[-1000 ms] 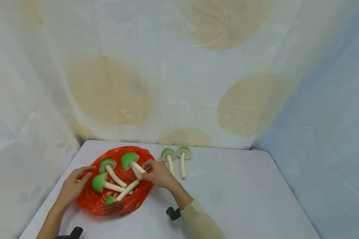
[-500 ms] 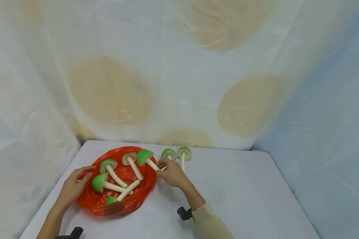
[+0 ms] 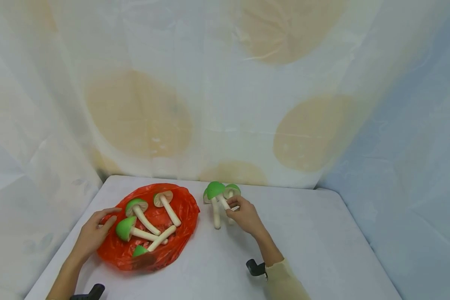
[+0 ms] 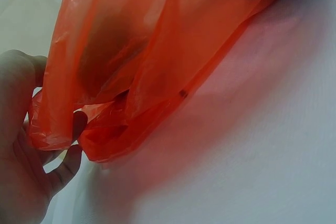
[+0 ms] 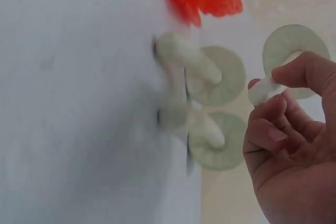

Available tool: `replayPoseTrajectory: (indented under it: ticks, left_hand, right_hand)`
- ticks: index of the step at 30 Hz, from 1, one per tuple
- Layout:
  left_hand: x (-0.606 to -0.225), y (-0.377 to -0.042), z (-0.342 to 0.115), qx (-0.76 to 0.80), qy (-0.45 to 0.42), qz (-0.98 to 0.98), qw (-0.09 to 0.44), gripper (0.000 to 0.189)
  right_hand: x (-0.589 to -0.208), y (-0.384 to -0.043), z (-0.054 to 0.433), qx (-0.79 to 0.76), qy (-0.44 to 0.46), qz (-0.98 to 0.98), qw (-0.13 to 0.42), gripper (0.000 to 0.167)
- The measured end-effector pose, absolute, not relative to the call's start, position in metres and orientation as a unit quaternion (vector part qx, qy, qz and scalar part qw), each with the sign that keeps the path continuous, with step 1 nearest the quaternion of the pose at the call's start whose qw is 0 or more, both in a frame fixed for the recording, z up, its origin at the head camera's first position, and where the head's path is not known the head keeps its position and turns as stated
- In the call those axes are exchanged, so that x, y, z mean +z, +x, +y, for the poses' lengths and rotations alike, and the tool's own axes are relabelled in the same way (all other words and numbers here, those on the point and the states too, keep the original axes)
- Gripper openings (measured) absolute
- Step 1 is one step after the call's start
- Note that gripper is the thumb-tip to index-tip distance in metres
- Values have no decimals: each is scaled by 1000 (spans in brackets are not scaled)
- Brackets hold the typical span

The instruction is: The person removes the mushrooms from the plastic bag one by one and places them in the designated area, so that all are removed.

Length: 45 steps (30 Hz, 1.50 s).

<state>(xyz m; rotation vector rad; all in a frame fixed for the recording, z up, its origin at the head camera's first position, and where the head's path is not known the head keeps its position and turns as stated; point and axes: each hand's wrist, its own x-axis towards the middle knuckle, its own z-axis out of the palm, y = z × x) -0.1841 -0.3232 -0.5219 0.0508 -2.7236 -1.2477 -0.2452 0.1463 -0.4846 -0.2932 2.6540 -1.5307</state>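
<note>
At the left of the table lies a red plastic bag (image 3: 183, 246), spread wide, with several green-capped toy mushrooms (image 3: 125, 228) in it. My left hand (image 3: 91, 233) holds the bag's left rim; in the left wrist view the fingers and thumb (image 4: 65, 169) close round its folded edge. My right hand (image 3: 247, 214) pinches one mushroom (image 3: 215, 190) by its stem, cap pointing away to the left. This mushroom overlaps two others lying on the table: a left one (image 3: 216, 218) and a right one (image 3: 232, 189). The right wrist view shows the stem (image 5: 262, 92) between thumb and fingers.
A white-covered table (image 3: 303, 241) stretches to the right of the bag. Behind it hangs a pale cloth with tan round patches (image 3: 307, 133), and cloth walls rise on both sides. Each wrist carries a black camera mount (image 3: 256, 268).
My right hand has lifted a mushroom out of the red bag and carried it right, to over the two on the table. The left hand stays on the bag's rim.
</note>
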Motion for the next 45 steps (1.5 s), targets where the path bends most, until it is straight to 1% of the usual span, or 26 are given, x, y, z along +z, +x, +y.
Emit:
replayPoseTrajectory:
  ticks: [10,20,31,45]
  left_hand:
    - [-520,-185,-324,-411,19,-909,71,43]
    - [-521,-183,-324,-416,26,-907,61,44]
    - [-523,-183,-323,-417,28,-906,62,44]
    - [-524,-183,-323,-421,37,-905,52,45]
  right_hand:
    - [-491,-247,194,-498,-29,867,6,27]
    - [-505,-245,225,-492,25,870,1,28]
    - [-516,-248,234,-505,35,863,2,29]
    - [-524,-252,232,-522,53,851,22,34]
